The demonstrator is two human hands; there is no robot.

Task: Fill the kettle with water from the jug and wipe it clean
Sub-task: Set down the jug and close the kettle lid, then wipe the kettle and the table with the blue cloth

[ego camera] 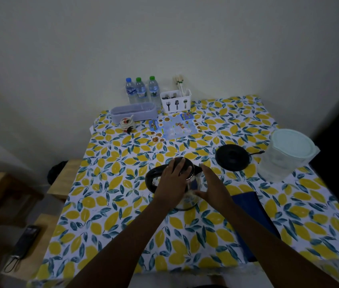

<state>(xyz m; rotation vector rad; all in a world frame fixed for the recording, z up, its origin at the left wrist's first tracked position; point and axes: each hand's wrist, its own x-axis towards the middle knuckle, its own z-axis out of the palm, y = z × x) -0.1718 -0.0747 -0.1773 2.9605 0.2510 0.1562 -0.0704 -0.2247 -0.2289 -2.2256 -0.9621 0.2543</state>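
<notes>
1. Glass kettle [191,183] with black lid and handle stands mid-table on the lemon-print tablecloth [106,204], off its black base [233,157], which lies apart to the right.
2. Left hand [173,175] lies flat on the kettle lid, fingers spread, pressing rather than gripping.
3. Right hand [209,183] cups the kettle's glass side, fingers open against it.
4. Blue cloth [254,221] lies flat just right of the kettle, partly under the right forearm.
5. Lidded clear plastic container [289,154] stands at the right edge.
</notes>
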